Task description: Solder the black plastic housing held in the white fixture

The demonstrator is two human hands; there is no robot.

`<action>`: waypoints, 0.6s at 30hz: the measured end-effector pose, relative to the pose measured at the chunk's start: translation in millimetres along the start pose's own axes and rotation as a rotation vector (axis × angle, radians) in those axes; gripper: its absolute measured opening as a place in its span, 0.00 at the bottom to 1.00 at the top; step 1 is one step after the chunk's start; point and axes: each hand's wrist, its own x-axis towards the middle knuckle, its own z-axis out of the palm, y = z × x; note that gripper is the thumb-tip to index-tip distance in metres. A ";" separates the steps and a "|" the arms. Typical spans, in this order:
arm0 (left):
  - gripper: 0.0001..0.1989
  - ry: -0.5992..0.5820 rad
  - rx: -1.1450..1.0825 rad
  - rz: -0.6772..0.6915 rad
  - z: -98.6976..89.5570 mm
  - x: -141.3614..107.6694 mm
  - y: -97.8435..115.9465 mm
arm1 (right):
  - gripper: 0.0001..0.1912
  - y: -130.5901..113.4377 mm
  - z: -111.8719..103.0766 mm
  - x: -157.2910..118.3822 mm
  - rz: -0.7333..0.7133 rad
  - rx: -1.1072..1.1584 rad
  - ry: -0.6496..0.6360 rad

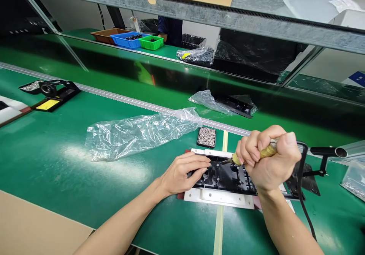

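Observation:
My right hand [268, 158] is wrapped round the yellow, worn handle of a corded tool [236, 159] that looks like a soldering iron. Its thin dark tip points left, over a long black plastic panel [225, 177]. The panel lies in a white fixture [219, 197] with screws along its edges. On the panel's left end rests my left hand [185, 172], fingers stretched to the right and thumb lower down; whether a small part is under the fingertips cannot be made out. A black square dish of small metal pieces [207, 137] sits just behind the fixture.
A clear plastic bag [139, 133] lies left of the dish. Right of my right hand is a black tool stand [325, 156]; a cable hangs nearby. A black bracket-like device [57, 91] stands far left. Behind the partition are coloured bins [129, 39] and a person [171, 30]. A metal shelf beam [171, 11] crosses above.

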 end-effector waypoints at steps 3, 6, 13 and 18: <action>0.12 -0.002 -0.014 0.006 0.2 -0.3 -0.8 | 0.22 4.5 0.9 -0.4 0.003 0.007 0.006; 0.13 -0.004 -0.033 0.008 0.8 0.0 -2.0 | 0.23 7.5 0.9 -1.2 0.021 0.012 -0.001; 0.14 0.001 -0.034 0.004 1.5 0.1 -1.6 | 0.24 11.3 -0.1 -4.2 0.039 -0.012 -0.032; 0.14 -0.001 -0.019 0.005 0.8 -0.7 -0.8 | 0.24 15.3 -1.2 -5.4 0.056 -0.017 -0.058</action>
